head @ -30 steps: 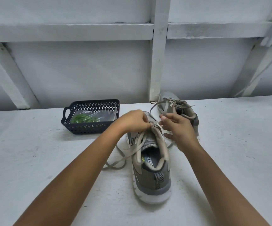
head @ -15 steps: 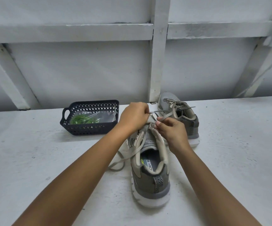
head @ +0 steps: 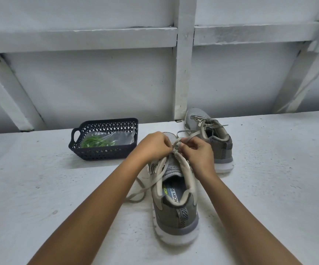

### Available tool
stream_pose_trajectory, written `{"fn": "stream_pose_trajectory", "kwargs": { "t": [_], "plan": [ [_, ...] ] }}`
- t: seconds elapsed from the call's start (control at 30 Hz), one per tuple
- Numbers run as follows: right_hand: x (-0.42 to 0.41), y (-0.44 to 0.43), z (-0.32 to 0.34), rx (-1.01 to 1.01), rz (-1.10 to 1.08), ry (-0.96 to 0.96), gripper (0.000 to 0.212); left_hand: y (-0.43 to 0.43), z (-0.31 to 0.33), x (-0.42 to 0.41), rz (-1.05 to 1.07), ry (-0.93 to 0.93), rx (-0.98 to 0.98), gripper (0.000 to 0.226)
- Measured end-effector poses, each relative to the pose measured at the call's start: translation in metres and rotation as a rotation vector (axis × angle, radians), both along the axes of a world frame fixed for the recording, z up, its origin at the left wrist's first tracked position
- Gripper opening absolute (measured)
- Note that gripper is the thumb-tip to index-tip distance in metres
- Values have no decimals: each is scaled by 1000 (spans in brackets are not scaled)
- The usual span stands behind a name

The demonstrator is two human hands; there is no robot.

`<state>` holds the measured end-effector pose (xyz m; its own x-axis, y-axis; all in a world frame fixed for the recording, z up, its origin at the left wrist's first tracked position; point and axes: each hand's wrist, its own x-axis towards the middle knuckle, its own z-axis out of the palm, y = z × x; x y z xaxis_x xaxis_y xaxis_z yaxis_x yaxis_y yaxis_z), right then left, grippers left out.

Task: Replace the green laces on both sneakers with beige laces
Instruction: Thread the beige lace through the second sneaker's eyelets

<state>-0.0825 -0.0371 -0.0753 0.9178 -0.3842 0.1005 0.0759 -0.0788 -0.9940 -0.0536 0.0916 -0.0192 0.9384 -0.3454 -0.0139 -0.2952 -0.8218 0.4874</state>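
Centrally on the table (head: 40, 188) stands the near sneaker (head: 176, 213), heel toward the camera; the basket (head: 105, 121) beyond holds green laces (head: 95, 141). Left hand (head: 153, 146) and right hand (head: 199, 152) each pinch the sneaker's beige lace (head: 177, 143) above the tongue.

- Left hand (head: 153, 146) and right hand (head: 197, 153) meet over the near sneaker (head: 176, 211), both pinching the beige lace (head: 143, 190). I see no gap between them.
- Basket (head: 101, 153) stands near the left hand; second sneaker (head: 219, 150) is just behind the right.
- Lace slack loops on the table left of the near sneaker.
- Framed wall (head: 183, 73) closes the back.
- Bare table (head: 281, 178) lies wide on both outer sides.
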Motion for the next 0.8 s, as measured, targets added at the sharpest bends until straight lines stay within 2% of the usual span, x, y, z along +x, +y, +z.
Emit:
{"fn": "stream_pose_trajectory", "kwargs": {
  "t": [0.17,0.3,0.4,0.47,0.67,0.8],
  "plan": [
    [0,1,-1,-166,-2,-27,15,-2,-7,4,18,105,-106,19],
    [-2,0,0,-261,5,0,12,-2,-19,4,66,156,-233,15],
    [-1,-1,0,-314,30,33,12,-6,-25,6,72,164,-239,12],
    [1,-2,-1,-336,35,55,14,-7,-30,9,90,147,-236,18],
    [2,-2,-2,-312,39,83,28,-7,-33,8,94,167,-302,11],
    [5,2,-1,-217,34,145,15,-9,-33,9,107,177,-248,19]
  ]
}}
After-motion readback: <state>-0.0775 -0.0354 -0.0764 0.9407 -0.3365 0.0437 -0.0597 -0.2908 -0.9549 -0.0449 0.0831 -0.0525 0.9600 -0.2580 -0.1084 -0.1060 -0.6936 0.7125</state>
